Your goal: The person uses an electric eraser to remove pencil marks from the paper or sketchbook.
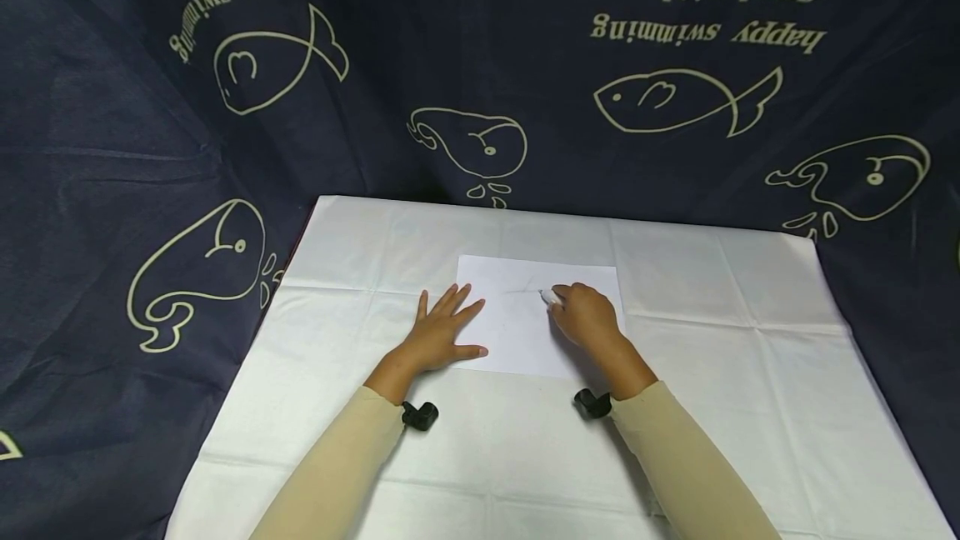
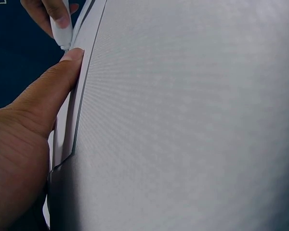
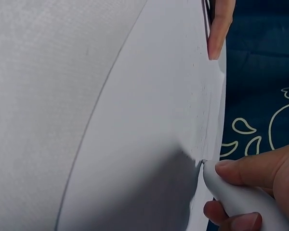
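A sheet of white paper [image 1: 517, 336] lies on the white-covered table. My left hand [image 1: 435, 340] rests on its left part with straight, spread fingers; in the left wrist view the thumb [image 2: 53, 89] lies at the paper's edge. A thick white pen [image 3: 241, 195] with a narrow tip is gripped by my right hand [image 1: 591, 319], thumb on one side and curled fingers on the other. Its tip meets the paper right of centre, beside faint thin lines [image 1: 521, 291]. Part of the pen's body is hidden inside the right hand.
The white tablecloth [image 1: 480, 457] has fold creases and surrounds the paper. Behind and beside the table hangs a dark blue cloth [image 1: 390, 40] printed with fish, whales and lettering. Black wrist cameras [image 1: 420, 416] sit at both cuffs.
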Motion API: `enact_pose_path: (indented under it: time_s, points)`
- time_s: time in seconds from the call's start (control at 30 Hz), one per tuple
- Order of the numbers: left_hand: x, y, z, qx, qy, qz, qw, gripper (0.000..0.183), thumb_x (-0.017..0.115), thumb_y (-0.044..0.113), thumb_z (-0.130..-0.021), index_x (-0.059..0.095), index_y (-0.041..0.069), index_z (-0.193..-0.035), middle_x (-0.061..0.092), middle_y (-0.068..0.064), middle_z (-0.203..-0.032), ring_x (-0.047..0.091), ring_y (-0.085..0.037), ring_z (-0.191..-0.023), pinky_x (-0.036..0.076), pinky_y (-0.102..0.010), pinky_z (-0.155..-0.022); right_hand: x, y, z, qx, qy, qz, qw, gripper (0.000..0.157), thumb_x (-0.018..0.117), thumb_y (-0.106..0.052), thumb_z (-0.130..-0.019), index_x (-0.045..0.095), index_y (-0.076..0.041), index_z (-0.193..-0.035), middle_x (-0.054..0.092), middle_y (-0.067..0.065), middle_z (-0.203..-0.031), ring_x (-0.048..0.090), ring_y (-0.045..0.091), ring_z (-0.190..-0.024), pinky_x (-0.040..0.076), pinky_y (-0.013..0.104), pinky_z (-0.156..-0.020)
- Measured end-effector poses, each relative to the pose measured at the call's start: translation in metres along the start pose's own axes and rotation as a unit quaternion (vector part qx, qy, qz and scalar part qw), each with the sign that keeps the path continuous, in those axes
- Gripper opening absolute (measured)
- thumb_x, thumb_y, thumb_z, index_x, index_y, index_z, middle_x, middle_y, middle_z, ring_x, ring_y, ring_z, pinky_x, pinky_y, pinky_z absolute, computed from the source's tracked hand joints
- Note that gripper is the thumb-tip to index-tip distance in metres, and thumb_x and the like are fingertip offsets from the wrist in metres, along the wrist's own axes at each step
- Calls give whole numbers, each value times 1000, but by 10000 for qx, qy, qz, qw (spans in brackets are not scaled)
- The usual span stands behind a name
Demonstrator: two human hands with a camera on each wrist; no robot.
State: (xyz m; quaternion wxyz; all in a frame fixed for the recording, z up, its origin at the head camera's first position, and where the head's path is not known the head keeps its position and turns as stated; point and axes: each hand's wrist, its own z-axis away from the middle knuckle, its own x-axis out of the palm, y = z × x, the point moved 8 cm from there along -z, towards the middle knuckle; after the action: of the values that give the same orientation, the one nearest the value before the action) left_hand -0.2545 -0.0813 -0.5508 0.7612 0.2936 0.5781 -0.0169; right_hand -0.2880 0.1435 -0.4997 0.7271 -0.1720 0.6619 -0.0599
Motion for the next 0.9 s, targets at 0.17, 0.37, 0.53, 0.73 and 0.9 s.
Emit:
enact_pose_path:
  time_s: [0.17, 0.37, 0.53, 0.73, 0.9]
  points:
    - [1, -1, -1, -14, -6, -5, 10000, 88, 64, 63, -90, 27, 27, -161, 6, -1, -173, -1, -23, -161, -11, -64, -123, 1, 2, -2, 55, -24, 10, 10000, 40, 62, -20, -97, 65, -5, -134, 70, 25, -113, 68, 43, -103, 55, 55, -84]
    - [0, 0, 0, 2, 33, 12, 10000, 87, 65, 62, -90, 28, 27, -161, 8, -1, -173, -1, -23, -161, -10, -65, -123, 2, 1, -2, 64, -65, 44, 9999, 40, 62, -21, -97, 65, -5, -134, 70, 25, -114, 68, 43, -103, 56, 55, -84]
    - [0, 1, 0, 22, 28, 30, 10000, 87, 65, 62, -90, 29, 27, -161, 8, -2, -173, 0, -24, -161, -10, -65, -123, 1, 1, -1, 11, -23, -10, 10000, 40, 62, -20, -97, 66, -4, -133, 70, 25, -114, 68, 43, -102, 56, 54, -83]
    - [0, 1, 0, -5, -16, -6, 10000, 88, 64, 63, -90, 27, 27, -161, 7, -1, -173, -2, -23, -161, -10, -65, -123, 1, -2, 0, -108, 68, 22, 9999, 39, 64, -19, -97, 66, -3, -132, 71, 25, -113, 69, 43, -101, 56, 55, -83]
    - [-1, 0, 0, 11, 13, 19, 10000, 88, 65, 63, -90, 28, 27, -161, 8, -2, -173, -1, -24, -161, -10, -65, -123, 2, -3, 0, -146, 21, -14, 9999, 40, 64, -19, -97, 66, -3, -133, 71, 24, -113, 68, 43, -102, 56, 55, -84]
